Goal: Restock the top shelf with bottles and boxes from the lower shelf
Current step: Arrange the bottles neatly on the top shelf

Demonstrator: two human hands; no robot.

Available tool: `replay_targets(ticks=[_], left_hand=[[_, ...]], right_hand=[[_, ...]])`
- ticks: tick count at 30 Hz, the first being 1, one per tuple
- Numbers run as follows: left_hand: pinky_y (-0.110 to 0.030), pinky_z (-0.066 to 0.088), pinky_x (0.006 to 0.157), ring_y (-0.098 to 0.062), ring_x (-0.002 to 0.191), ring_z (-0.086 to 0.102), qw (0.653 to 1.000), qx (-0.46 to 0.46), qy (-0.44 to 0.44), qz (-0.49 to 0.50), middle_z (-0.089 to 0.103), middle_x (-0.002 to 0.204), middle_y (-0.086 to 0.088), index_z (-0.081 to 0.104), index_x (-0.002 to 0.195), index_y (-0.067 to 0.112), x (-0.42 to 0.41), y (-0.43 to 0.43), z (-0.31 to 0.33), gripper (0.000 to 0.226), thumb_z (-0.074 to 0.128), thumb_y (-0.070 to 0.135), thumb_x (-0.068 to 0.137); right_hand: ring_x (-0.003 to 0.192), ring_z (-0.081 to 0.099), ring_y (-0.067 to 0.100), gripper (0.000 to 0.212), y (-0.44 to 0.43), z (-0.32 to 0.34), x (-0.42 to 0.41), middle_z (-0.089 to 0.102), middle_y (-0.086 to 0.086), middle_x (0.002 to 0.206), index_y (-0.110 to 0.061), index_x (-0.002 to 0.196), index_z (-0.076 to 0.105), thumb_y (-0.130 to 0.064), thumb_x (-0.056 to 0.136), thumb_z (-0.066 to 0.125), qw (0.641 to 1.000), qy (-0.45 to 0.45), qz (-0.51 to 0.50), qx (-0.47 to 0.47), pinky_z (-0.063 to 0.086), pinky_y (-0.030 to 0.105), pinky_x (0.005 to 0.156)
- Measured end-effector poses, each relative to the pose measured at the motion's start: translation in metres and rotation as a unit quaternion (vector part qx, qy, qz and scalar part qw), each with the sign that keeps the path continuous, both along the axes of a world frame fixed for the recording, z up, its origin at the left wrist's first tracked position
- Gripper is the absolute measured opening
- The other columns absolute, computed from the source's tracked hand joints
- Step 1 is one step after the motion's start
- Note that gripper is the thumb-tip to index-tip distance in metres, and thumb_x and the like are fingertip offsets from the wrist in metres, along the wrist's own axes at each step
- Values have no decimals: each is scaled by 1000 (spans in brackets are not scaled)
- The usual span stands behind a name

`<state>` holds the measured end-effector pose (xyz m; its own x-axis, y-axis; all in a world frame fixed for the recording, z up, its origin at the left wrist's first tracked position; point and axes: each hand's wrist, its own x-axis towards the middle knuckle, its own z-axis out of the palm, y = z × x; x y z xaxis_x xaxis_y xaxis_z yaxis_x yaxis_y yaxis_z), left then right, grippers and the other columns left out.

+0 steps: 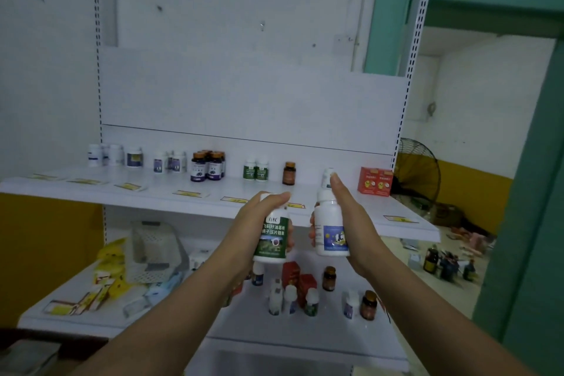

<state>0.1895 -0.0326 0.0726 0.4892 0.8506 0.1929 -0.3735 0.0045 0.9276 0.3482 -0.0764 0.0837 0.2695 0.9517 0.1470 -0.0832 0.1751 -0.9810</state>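
Note:
My left hand (pixel 259 217) grips a white bottle with a green label (pixel 272 239), held upright just below the front edge of the top shelf (pixel 171 197). My right hand (pixel 348 217) holds a white bottle with a blue label (pixel 331 230), also upright, beside it. Standing on the top shelf are several white bottles (pixel 113 155), dark purple-label bottles (pixel 207 165), two green-label bottles (pixel 255 169), a brown bottle (pixel 288 173) and two red boxes (pixel 375 181). The lower shelf (pixel 244 327) carries more bottles (pixel 308 302) and red boxes (pixel 297 278).
A white plastic basket (pixel 152 249) and yellow and white packets (pixel 110 272) lie on the lower shelf's left side. A black fan (pixel 418 171) stands right of the rack. Loose bottles (pixel 445 264) sit on the floor by a green door frame (pixel 525 223).

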Motion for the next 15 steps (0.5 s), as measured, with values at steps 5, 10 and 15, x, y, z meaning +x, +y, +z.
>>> replay_targets(ticks=[5, 10, 15], left_hand=[[-27, 51, 51, -23, 47, 55, 1000, 4, -1, 9, 59, 62, -13, 47, 83, 14, -6, 1, 1, 22, 64, 27, 83], [-27, 51, 51, -22, 49, 56, 1000, 1, 3, 10, 58, 65, -14, 47, 86, 14, -5, 5, 0, 22, 64, 27, 83], [-26, 52, 50, -22, 49, 55, 1000, 5, 0, 15, 57, 66, -14, 46, 90, 13, -5, 9, -2, 24, 63, 27, 84]], right_hand=[[51, 62, 25, 61, 6, 1, -6, 65, 13, 63, -10, 80, 62, -69, 70, 56, 1000, -5, 19, -4, 55, 33, 64], [49, 62, 23, 56, 13, -2, -5, 65, 13, 63, -10, 82, 62, -65, 78, 53, 1000, -4, 21, -2, 55, 34, 65], [52, 62, 24, 57, 28, -3, -2, 65, 13, 65, -10, 80, 62, -67, 76, 55, 999, 0, 36, 3, 55, 34, 66]])
